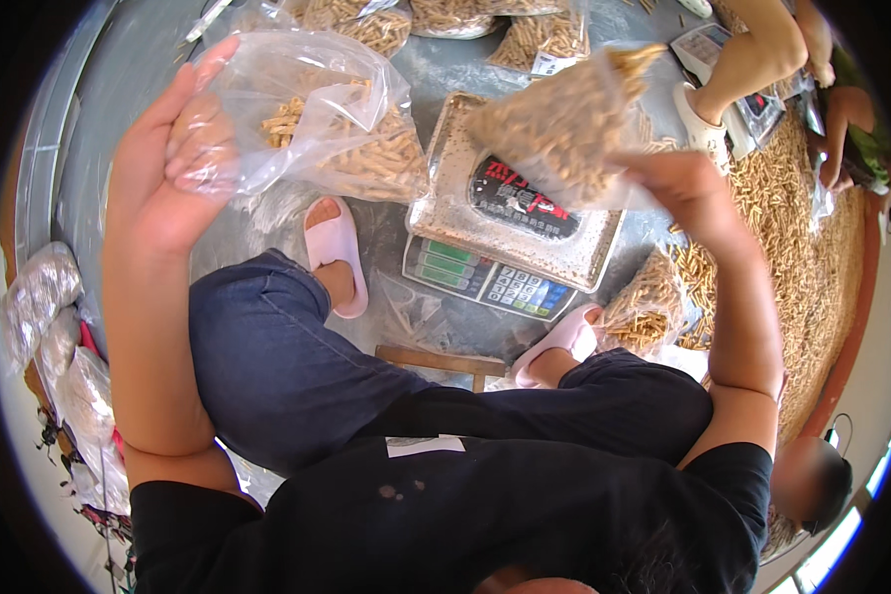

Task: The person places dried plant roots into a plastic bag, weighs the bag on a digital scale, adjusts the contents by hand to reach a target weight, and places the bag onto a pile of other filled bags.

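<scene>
My left hand (204, 145) grips the rim of a large clear plastic bag (334, 126), with plastic lying over its curled fingers. Short tan root-like sticks (371, 160) fill the bag's lower part, which reaches the left edge of the scale. My right hand (676, 185), blurred, holds a smaller clear bag of the same sticks (557, 126) tilted over the scale. Sticks show at that bag's upper right end. Beneath it is the digital scale's worn metal pan (445, 215), bearing a dark printed label (523, 197). A keypad (516, 286) shows at the scale's near side.
A partly filled bag (646, 304) rests by my right foot. Loose sticks form a large pile (794, 297) on the right. More filled bags (453, 18) lie beyond the scale. Another person's leg (750, 59) and a second scale (713, 48) are at upper right. A wooden stool edge (442, 361) is below me.
</scene>
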Demonstrator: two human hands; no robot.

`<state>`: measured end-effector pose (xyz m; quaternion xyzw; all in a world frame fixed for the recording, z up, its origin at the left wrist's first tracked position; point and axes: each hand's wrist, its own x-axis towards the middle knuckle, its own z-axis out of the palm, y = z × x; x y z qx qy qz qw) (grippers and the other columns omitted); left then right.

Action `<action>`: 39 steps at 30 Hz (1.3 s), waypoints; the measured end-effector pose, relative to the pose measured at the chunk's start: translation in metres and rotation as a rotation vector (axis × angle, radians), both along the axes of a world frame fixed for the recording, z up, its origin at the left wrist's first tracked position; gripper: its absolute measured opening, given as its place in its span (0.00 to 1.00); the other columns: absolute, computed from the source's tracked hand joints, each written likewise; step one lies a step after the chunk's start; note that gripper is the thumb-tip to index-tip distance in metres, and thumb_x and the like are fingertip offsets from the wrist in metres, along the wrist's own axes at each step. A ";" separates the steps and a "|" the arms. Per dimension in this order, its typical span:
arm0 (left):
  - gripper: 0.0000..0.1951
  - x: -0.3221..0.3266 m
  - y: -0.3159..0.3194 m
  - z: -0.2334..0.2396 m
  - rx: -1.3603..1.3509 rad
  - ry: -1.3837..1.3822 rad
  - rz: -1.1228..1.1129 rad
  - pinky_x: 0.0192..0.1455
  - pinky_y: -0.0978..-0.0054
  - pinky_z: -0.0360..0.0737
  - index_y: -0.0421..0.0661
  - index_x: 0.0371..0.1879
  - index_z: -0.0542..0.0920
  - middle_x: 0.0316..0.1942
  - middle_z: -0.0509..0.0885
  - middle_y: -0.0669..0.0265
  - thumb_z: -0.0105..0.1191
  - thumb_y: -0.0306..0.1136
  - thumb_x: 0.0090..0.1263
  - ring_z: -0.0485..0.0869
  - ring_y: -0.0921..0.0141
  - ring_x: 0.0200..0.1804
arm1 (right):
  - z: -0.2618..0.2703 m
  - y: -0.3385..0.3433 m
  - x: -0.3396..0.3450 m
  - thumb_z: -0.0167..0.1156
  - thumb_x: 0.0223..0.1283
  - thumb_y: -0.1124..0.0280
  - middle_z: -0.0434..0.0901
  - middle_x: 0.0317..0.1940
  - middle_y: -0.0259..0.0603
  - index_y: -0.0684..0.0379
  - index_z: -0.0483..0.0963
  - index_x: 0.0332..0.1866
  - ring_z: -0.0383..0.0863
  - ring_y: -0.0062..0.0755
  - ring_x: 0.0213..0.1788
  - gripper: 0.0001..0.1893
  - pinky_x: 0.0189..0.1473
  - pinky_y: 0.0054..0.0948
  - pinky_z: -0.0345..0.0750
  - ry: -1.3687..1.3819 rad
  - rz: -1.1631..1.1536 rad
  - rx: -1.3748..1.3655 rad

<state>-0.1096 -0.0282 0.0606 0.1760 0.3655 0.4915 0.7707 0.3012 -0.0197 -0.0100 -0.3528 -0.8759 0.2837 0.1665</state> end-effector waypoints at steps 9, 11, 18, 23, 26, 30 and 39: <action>0.18 -0.022 -0.011 -0.009 -0.022 0.115 0.111 0.11 0.87 0.56 0.41 0.55 0.62 0.11 0.54 0.75 0.37 0.36 0.70 0.54 0.82 0.11 | -0.046 -0.073 -0.077 0.46 0.54 0.68 0.76 0.22 0.41 0.45 0.70 0.47 0.77 0.41 0.27 0.14 0.28 0.36 0.72 -0.703 0.267 -0.172; 0.17 -0.024 -0.013 -0.007 -0.007 0.119 0.114 0.11 0.87 0.55 0.40 0.54 0.63 0.11 0.54 0.76 0.37 0.36 0.70 0.54 0.82 0.11 | -0.046 -0.074 -0.080 0.47 0.56 0.65 0.77 0.23 0.40 0.45 0.72 0.46 0.77 0.41 0.27 0.13 0.28 0.37 0.72 -0.720 0.335 -0.228; 0.20 -0.031 -0.012 -0.004 0.035 0.153 0.105 0.10 0.88 0.55 0.42 0.59 0.58 0.10 0.52 0.75 0.37 0.35 0.70 0.52 0.83 0.11 | -0.062 -0.029 -0.044 0.55 0.54 0.70 0.76 0.33 0.40 0.60 0.76 0.36 0.75 0.32 0.36 0.07 0.43 0.27 0.72 0.111 0.091 -0.448; 0.20 -0.036 -0.011 -0.009 0.035 0.080 0.055 0.10 0.87 0.55 0.41 0.59 0.58 0.10 0.52 0.75 0.36 0.34 0.71 0.53 0.83 0.10 | -0.038 0.006 -0.031 0.42 0.55 0.40 0.76 0.44 0.44 0.65 0.70 0.49 0.77 0.35 0.41 0.34 0.40 0.24 0.73 0.117 -0.213 -1.017; 0.20 -0.026 -0.013 -0.005 0.019 0.128 0.071 0.09 0.87 0.54 0.41 0.59 0.57 0.10 0.53 0.75 0.36 0.34 0.71 0.53 0.83 0.10 | -0.051 0.039 -0.031 0.38 0.47 0.29 0.77 0.38 0.46 0.68 0.66 0.50 0.78 0.35 0.40 0.45 0.35 0.28 0.77 0.125 -0.657 -1.299; 0.20 -0.021 -0.013 -0.002 0.026 0.120 0.024 0.10 0.87 0.55 0.40 0.59 0.57 0.09 0.52 0.75 0.36 0.34 0.71 0.53 0.83 0.10 | -0.069 0.063 -0.046 0.50 0.51 0.41 0.77 0.31 0.48 0.68 0.70 0.44 0.79 0.34 0.30 0.34 0.29 0.26 0.77 0.276 -0.937 -1.092; 0.16 -0.029 -0.019 0.001 -0.047 -0.119 0.018 0.11 0.82 0.60 0.47 0.17 0.72 0.08 0.64 0.74 0.40 0.38 0.68 0.61 0.79 0.10 | -0.041 0.043 -0.075 0.51 0.52 0.69 0.78 0.23 0.40 0.60 0.77 0.27 0.75 0.28 0.24 0.09 0.26 0.25 0.70 0.096 -0.933 -0.464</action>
